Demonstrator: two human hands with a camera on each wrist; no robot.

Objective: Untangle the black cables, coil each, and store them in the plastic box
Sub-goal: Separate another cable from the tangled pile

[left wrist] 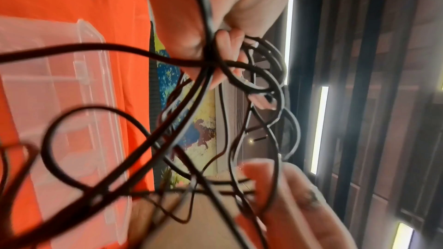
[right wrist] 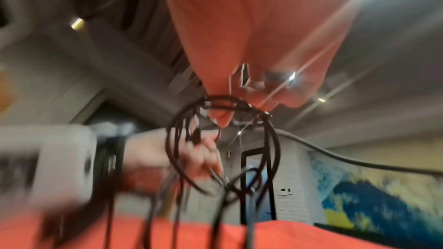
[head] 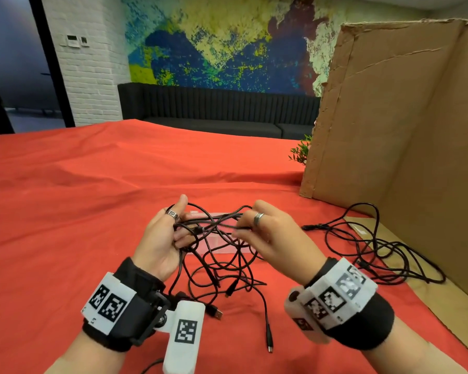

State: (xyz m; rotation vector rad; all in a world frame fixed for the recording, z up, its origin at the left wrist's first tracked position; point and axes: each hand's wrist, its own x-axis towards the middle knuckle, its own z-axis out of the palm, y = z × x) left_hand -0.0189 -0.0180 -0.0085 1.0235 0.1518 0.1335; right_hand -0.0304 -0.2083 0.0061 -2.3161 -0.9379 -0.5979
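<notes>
A tangle of black cables (head: 216,238) hangs between my two hands above the red cloth, with plug ends trailing down toward me. My left hand (head: 170,230) holds the left side of the tangle, loops draped round its curled fingers (left wrist: 258,186). My right hand (head: 257,228) pinches strands on the right side. The right wrist view is blurred; there the cables (right wrist: 215,139) hang from my fingers (right wrist: 220,118). The clear plastic box (head: 219,247) lies on the cloth under the tangle, largely hidden; the left wrist view shows the box (left wrist: 59,101) open and empty.
A separate black cable (head: 376,249) sprawls on the cloth at the right, beside a tall cardboard sheet (head: 397,130). Red cloth (head: 65,198) covers the table. A small green plant (head: 300,151) peeks past the cardboard's edge.
</notes>
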